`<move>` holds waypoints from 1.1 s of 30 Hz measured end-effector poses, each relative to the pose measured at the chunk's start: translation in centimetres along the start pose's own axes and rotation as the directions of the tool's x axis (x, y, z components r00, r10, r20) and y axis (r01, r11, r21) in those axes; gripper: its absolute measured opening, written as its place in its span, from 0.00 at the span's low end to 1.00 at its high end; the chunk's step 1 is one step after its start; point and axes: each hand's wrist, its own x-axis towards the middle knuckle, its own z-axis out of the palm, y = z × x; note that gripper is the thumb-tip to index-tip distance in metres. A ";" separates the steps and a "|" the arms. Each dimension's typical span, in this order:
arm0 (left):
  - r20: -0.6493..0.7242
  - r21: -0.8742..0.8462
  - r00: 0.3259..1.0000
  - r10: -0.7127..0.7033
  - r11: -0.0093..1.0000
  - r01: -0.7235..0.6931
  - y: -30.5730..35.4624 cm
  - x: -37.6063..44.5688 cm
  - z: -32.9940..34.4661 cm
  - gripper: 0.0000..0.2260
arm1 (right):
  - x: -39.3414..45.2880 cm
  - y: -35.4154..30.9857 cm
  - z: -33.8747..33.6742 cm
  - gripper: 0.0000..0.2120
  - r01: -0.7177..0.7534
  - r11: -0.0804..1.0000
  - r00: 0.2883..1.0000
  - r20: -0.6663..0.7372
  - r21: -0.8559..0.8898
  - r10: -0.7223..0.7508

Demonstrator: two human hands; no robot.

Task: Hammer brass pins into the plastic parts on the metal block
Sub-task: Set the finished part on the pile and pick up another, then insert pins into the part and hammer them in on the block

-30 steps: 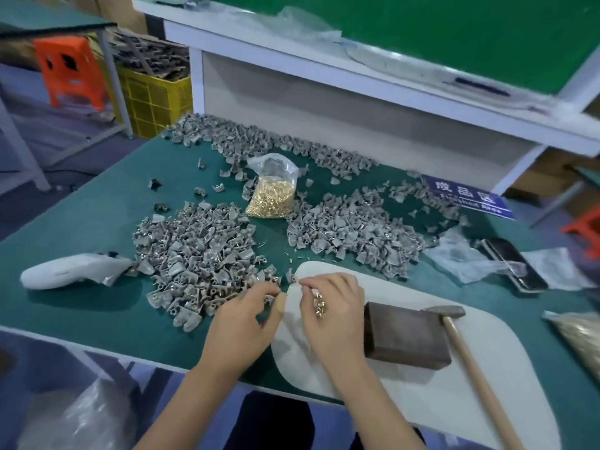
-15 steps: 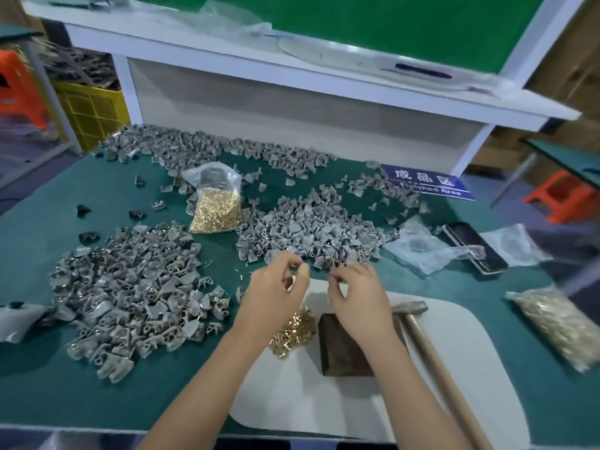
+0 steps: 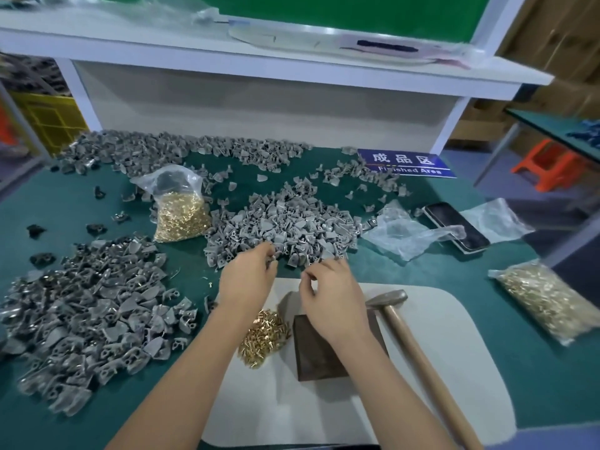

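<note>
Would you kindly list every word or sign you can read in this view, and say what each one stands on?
"成品区": white characters on the blue sign lying at the far edge of the green table.
"Finished Area": smaller line beneath, on the same sign; slightly blurred.
Dark marking on the sheets on the white shelf: too blurred to read.
Nothing else legible.

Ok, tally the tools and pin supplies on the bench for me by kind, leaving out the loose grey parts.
Wooden-handled hammer: 1
Dark metal block: 1
Clear bags of brass pins: 2
Loose pile of brass pins: 1
Black phone: 1
Empty clear bags: 2
Total: 8
</note>
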 end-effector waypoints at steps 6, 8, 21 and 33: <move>-0.042 -0.309 0.993 0.112 0.944 -0.120 -0.3 -1.2 0.0 0.03 | -0.1 0.1 0.0 0.11 -0.009 1.000 1.000 -0.008 -0.011 0.009; -0.075 -0.381 0.990 0.116 0.915 -0.136 -0.2 -1.6 -0.2 0.06 | -0.1 0.1 -0.1 0.12 -0.014 1.000 1.000 0.009 -0.015 0.014; -0.126 -0.341 0.988 -0.094 0.939 0.046 -1.3 -2.8 0.0 0.06 | -0.4 0.2 -0.3 0.12 -0.052 0.999 0.998 0.033 -0.012 0.053; -0.098 -0.249 0.995 -0.021 0.969 -0.004 -2.4 -2.2 0.8 0.06 | -0.3 0.1 -0.2 0.12 -0.068 0.997 0.996 0.060 -0.019 0.069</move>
